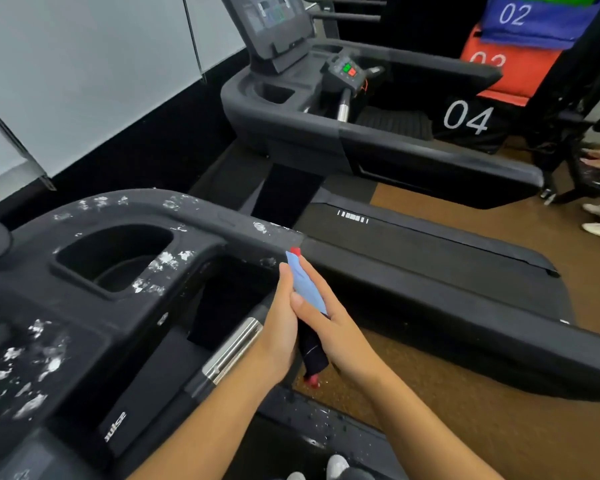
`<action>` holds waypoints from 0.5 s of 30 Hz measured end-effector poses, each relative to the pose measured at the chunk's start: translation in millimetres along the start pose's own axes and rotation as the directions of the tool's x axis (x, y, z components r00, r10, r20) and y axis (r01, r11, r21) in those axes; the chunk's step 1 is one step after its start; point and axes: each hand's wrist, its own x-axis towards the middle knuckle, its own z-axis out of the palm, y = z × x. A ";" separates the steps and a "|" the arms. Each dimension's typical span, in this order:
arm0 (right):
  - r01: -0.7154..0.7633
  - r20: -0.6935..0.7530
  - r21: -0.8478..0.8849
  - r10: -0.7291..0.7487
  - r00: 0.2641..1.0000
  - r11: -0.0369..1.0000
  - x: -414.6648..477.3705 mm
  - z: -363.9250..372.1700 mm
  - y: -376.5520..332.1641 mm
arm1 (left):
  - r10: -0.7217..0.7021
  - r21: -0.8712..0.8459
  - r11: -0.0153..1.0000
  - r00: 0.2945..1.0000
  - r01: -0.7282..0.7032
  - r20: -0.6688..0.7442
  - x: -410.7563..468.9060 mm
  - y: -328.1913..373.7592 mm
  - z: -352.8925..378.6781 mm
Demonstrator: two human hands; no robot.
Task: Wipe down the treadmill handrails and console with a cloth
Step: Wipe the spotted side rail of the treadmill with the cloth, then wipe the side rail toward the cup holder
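Cloth, folded long, light blue over dark navy with red tips (308, 291): sandwiched upright between both hands, just beside the near treadmill's dark grey handrail (430, 306), not touching it. Left hand (280, 327) lies flat, fingers straight, pressed against the cloth's side. Right hand (329, 322) grasps it, fingers behind, thumb crossing the front. Lower navy end hangs out below the palms. Silver metal pulse grip (232, 344) sits just left of the left wrist. Beyond it, dark grey console tray (194, 209) carries white foamy blotches around an oval cup-holder recess (118, 254). Wet droplets on black side rail below the forearms (312, 420). Brown floor (447, 438) to the right. Second dark treadmill with display screen (274, 26) stands further off, near black pad marked "04" (468, 119).
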 end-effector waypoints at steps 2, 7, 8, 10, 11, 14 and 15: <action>0.006 -0.006 0.035 -0.005 1.000 0.999 4.8 0.6 1.4 | -0.017 0.074 0.997 0.996 0.023 -0.083 7.0 -3.9 -4.4; 0.044 -0.003 0.020 -0.044 0.999 0.999 25.4 -11.9 -4.2 | 0.084 0.285 0.958 0.932 0.022 -0.353 19.7 6.2 -3.6; 0.053 -0.007 0.007 -0.053 0.999 0.999 32.0 -18.5 -6.4 | 0.096 0.303 0.953 0.920 0.026 -0.380 23.1 9.3 -4.0; 0.068 -0.039 -0.007 -0.068 0.997 0.998 45.6 -38.1 -12.1 | 0.152 0.428 0.903 0.897 0.045 -0.416 29.0 12.7 -8.0; 0.086 -0.068 -0.017 -0.086 0.994 0.996 52.3 -50.6 -16.2 | 0.208 0.558 0.828 0.897 0.050 -0.390 30.7 14.1 -11.1; 0.137 -0.148 -0.095 -0.150 0.977 0.986 70.1 -90.7 -31.0 | 0.345 0.768 0.640 0.881 0.032 -0.325 41.1 6.6 -31.8; 0.148 -0.160 -0.147 -0.171 0.972 0.978 75.4 -101.8 -34.7 | 0.364 0.780 0.625 0.869 0.038 -0.334 43.8 4.4 -37.0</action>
